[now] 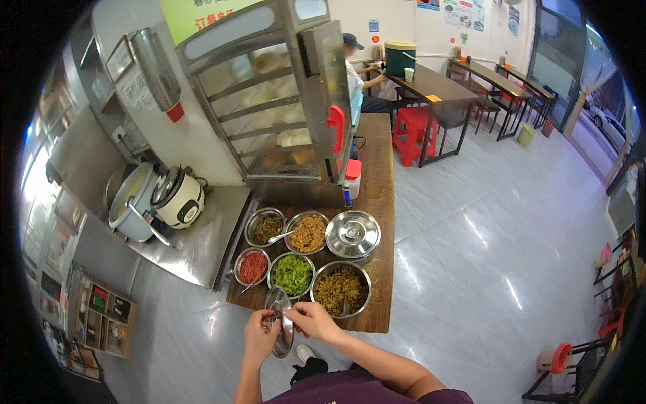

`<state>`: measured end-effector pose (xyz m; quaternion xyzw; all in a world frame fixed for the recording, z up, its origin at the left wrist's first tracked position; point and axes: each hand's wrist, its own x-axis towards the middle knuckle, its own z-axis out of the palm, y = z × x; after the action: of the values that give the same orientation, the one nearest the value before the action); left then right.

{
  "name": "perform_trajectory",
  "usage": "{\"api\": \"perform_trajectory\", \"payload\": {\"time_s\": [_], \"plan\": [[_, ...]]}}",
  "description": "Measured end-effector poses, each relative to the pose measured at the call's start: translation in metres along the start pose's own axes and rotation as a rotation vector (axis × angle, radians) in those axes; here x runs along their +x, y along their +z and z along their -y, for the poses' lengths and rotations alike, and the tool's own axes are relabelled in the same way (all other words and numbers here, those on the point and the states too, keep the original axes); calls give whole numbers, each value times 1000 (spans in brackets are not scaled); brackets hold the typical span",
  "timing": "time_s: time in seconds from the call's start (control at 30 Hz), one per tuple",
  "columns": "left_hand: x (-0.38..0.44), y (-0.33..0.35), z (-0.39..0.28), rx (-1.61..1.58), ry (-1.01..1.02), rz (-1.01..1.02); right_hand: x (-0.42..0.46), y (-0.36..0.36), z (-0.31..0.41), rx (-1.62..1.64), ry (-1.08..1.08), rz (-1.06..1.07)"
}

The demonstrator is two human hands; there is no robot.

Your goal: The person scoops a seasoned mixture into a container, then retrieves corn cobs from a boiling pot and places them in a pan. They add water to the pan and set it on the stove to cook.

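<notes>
Both my left hand (261, 327) and my right hand (309, 320) grip a round metal lid (280, 303), tilted on edge in front of the table. Just beyond it are steel bowls of chopped green vegetable (291, 274), chopped red chili (253, 266) with a spoon, and dark chopped pickled vegetable (340, 288) with a utensil. Behind these stand a bowl of dark brown food (267, 230), a bowl of orange-brown chopped food (308, 233) with a spoon handle over its rim, and a pot under a steel lid (353, 234).
A glass-fronted steaming cabinet (272, 101) stands on the wooden table (377, 202). Left, a steel counter (212, 227) holds a cream rice cooker (180, 202) and a large pot (133, 202). A person (356, 76) sits at a dining table (429, 86); red stools (415, 134) stand beside it.
</notes>
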<state>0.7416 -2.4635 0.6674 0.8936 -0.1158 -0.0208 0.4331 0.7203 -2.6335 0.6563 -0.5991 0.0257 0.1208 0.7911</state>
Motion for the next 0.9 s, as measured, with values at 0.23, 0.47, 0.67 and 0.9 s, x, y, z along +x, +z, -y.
{"api": "perform_trajectory", "payload": {"time_s": [0.23,0.47,0.67,0.9], "plan": [[2,-26,19,-544,-274,-103,5,-30,-11,-147,-199,-110],[-2,-66,96,-1130,-423,-224,-22,-101,-69,-753,-67,-392],[13,-71,112,-1203,-453,-165,-24,-106,-79,-920,-179,-422],[8,-78,121,-1230,-487,-140,-17,-104,-71,-1034,-171,-467]]}}
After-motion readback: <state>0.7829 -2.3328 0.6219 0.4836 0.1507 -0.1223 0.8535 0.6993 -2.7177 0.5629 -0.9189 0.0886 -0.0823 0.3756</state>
